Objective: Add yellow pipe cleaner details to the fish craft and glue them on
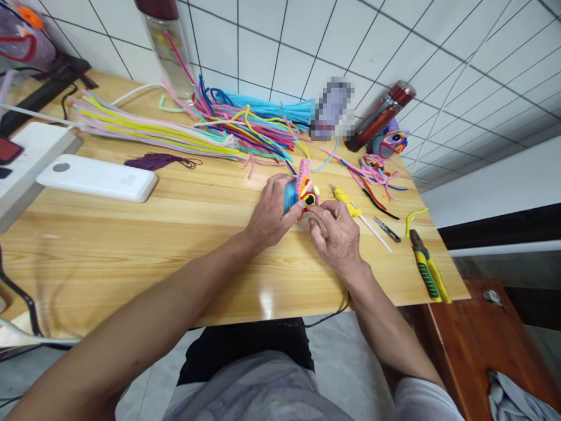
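The left hand [272, 211] has its fingers curled round the small blue-and-pink fuzzy craft piece [290, 196], mid-surface [197, 217], well back from the front edge [263, 319]; the right hand [338, 237] puts its index finger to the piece's black-and-yellow round [310, 200], thumb a little apart, though I can't tell whether they pinch anything; bare wood runs from both hands to that edge; rightward, the glue gun [347, 202] and snips [387, 229] lie near; the pliers' [426, 266] handles reach the edge; fuzzy stems [169, 135] crowd the wall [263, 47] side
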`<state>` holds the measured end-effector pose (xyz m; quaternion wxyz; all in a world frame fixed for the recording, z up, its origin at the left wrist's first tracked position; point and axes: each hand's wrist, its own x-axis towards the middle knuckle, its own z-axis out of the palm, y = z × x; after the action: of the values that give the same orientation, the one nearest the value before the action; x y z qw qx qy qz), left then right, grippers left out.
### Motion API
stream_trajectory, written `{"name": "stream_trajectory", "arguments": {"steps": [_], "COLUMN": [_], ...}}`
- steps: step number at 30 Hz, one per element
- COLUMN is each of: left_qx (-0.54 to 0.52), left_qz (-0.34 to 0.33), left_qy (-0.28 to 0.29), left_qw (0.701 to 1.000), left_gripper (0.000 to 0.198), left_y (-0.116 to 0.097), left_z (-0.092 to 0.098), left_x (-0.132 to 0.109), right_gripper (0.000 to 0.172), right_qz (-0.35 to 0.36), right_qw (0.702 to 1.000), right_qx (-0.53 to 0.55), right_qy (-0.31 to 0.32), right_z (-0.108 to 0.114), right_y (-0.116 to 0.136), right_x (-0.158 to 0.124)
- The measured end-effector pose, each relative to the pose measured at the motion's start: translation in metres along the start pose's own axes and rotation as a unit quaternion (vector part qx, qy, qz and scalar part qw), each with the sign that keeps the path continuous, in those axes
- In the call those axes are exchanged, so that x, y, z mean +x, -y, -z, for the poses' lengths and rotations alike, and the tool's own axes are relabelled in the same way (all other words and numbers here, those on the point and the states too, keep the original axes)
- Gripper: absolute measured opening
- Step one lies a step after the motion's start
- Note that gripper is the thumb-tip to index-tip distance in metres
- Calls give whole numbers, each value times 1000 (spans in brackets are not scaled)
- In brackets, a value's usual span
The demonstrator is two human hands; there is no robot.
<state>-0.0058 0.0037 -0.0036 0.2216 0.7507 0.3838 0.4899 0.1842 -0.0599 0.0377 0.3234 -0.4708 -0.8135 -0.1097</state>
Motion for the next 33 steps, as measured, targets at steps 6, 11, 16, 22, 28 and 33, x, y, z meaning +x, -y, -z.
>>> {"name": "stream_trajectory", "arguments": {"steps": [6, 11, 16, 22, 28, 33], "left_qx": [-10, -6, -2, -1, -6, -9], "left_qz": [3, 0, 3, 4, 4, 2], "left_qy": [2, 2, 1, 8, 6, 0], "left_qw": [1000, 1000, 1000, 1000, 1000, 1000], "left_gripper": [45, 46, 46, 47, 47, 47], "left_y": [0, 0, 1, 0, 0, 0], "left_z": [1, 0, 0, 1, 1, 0], "left_x": [0, 0, 0, 0, 0, 0], "right_gripper": [32, 31, 30, 25, 27, 27], "right_qz": [-7, -10, -12, 23, 27, 3], "right_qw": [1000, 998, 999, 999, 999, 999], "right_qx": [18, 56, 24, 3, 2, 31], "right_qy": [-9, -32, -25, -31, -26, -22], "right_z": [-2, -3, -1, -1, -1, -2], "right_y": [-1, -6, -9, -5, -5, -9], "right_x": [0, -1, -1, 1, 1, -1]}}
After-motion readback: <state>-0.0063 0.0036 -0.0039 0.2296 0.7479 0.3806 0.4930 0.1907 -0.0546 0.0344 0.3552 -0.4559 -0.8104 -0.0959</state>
